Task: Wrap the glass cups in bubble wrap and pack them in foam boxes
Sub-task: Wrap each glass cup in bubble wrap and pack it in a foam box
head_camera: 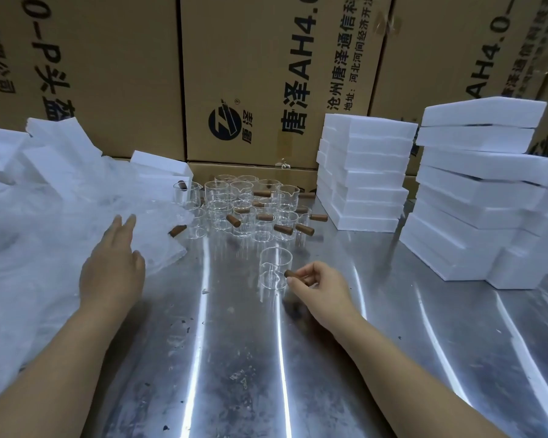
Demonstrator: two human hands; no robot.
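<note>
Here, clear upright glass cup (275, 269), wooden handle (289, 273)

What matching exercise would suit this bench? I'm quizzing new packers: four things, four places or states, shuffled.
Things
1. lone cup
2. bubble wrap
3. foam boxes
4. cartons

Places or states
A. stacked on the table, right side
B. standing behind the table
C. pinched at its wooden handle by the right hand
D. clear, crumpled, beside the left hand

Pairs: 1-C, 2-D, 3-A, 4-B
</note>
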